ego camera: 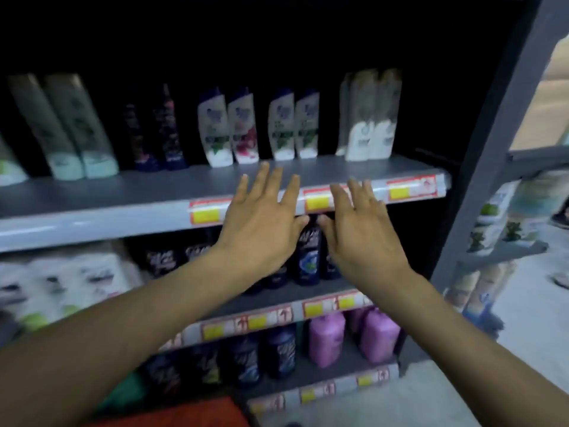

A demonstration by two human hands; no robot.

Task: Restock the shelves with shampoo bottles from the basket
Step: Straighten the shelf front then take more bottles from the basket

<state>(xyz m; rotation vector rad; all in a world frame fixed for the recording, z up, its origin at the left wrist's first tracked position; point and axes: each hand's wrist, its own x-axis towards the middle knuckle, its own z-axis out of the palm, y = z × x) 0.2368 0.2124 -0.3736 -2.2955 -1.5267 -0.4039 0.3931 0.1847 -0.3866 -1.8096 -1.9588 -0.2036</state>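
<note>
Your left hand and right hand: fingers spread flat, holding nothing, frame centre before grey shelf edge. White shampoo bottles sit set back, leaving front strip free for restocking.

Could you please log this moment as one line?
left hand open | right hand open | both empty, before upper shelf | basket unseen

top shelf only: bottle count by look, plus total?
Pale green bottles, full view: 2
Dark bottles: 2
White bottles with dark blue caps: 4
Tall white bottles, far right: 2 clear, a third half hidden behind
Total: 10 clear, perhaps 11; another is cut off at the left edge.
</note>
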